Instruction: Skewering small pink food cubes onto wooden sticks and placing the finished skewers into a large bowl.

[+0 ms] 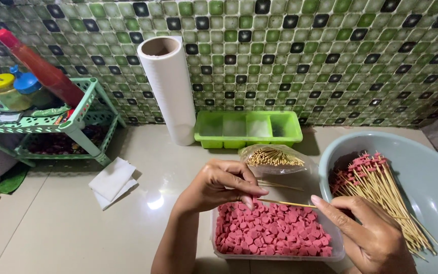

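Your left hand (219, 185) and right hand (368, 228) both pinch one thin wooden skewer (290, 204) — held level over the clear plastic tub (275, 256) of pink sausage slices (269, 231); finished skewers lie in the smooth grey-blue bowl (427, 172).

A single head-worn camera looks down and forward from just above the person's own arms, close enough that the left hand (219, 185) and right hand (368, 231) fill the lower middle of the frame. It faces a green tiled wall (305, 56) across a pale counter (51, 223) (wide lens, edges bowed), with no second view to share any part of the scene
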